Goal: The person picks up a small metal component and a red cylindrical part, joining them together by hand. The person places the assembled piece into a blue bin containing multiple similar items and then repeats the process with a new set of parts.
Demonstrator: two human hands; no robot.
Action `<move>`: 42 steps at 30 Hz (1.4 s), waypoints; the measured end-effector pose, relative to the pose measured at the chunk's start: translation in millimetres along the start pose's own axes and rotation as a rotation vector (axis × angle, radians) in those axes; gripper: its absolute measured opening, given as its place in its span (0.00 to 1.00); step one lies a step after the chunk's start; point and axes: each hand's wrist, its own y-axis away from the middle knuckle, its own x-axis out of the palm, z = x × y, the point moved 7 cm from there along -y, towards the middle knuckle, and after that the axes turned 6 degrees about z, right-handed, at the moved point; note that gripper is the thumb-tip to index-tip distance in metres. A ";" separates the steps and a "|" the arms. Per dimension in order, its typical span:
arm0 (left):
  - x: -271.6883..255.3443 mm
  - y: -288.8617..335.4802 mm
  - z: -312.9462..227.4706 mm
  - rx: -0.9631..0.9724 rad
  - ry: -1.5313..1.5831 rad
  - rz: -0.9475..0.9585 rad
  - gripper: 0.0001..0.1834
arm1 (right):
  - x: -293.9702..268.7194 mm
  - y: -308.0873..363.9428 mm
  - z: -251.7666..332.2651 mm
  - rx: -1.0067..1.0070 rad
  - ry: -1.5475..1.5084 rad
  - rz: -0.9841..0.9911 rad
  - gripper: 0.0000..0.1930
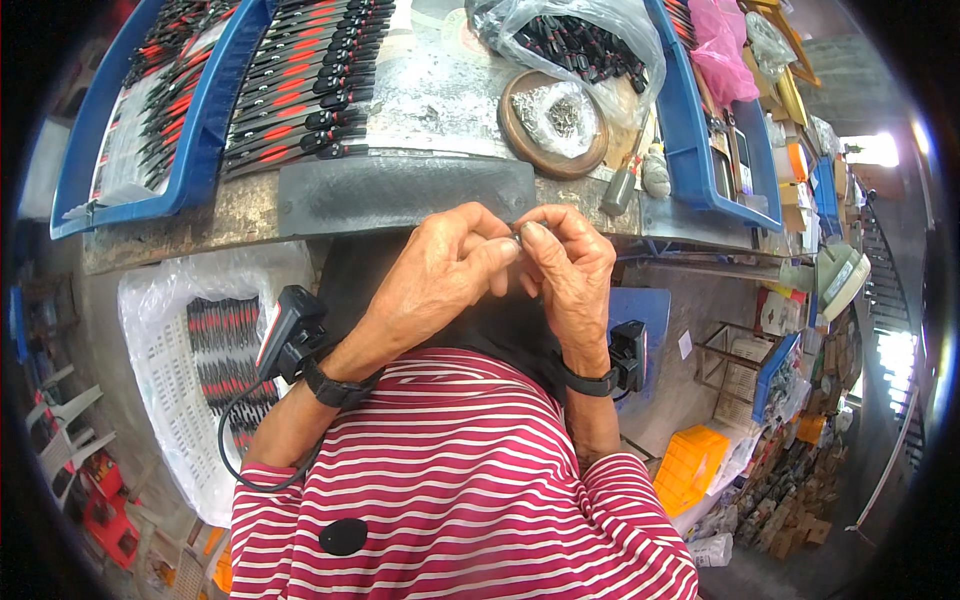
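My left hand and my right hand meet at the front edge of the workbench, their fingertips pinched together. A tiny dark piece shows between the tips, mostly hidden; its kind cannot be made out. Just beyond the hands lies a dark flat strip along the bench edge. Past my right hand stands a round brown dish holding a plastic bag of small metal pieces. A tool with a dark handle and thin shaft rests to its right, beside a small greyish wrapped lump.
Long black-and-red parts lie in rows on the bench; more fill a blue tray at left. A clear bag of black parts sits at the back. Another blue tray stands right. Below left is a plastic-lined white basket.
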 end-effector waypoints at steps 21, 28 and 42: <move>4.8 4.6 2.6 -0.012 0.353 0.033 0.11 | 6.9 4.5 2.1 -0.086 -0.035 0.031 0.09; 2.4 4.8 5.0 -0.041 0.418 0.055 0.10 | 11.8 6.3 4.4 -0.183 -0.025 0.013 0.10; 0.8 2.3 5.7 -0.059 0.344 0.117 0.09 | 6.8 7.7 -0.3 -0.139 -0.064 0.036 0.07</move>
